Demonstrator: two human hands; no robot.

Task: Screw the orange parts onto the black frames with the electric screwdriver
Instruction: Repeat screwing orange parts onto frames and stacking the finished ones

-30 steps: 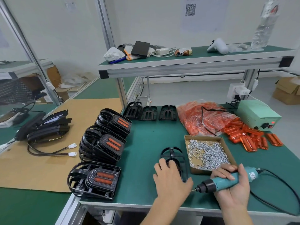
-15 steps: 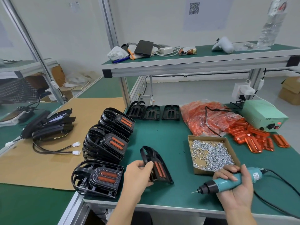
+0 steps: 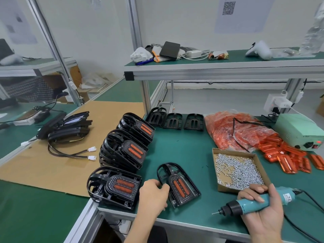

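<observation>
On the left we see stacks of finished frames [image 3: 122,151]; just right of the nearest stack, our left hand [image 3: 154,195] grips the edge of a black frame [image 3: 178,185] with orange strips, lying near on the green table [image 3: 184,148]. Right of it sits the box of screws [image 3: 238,171], and our right hand [image 3: 263,209] grasps the screwdriver [image 3: 252,203].

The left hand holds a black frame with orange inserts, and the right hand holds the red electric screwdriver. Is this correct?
Not quite: the head view shows the electric screwdriver in the right hand is teal, not red. The left hand does hold the black frame.
</observation>
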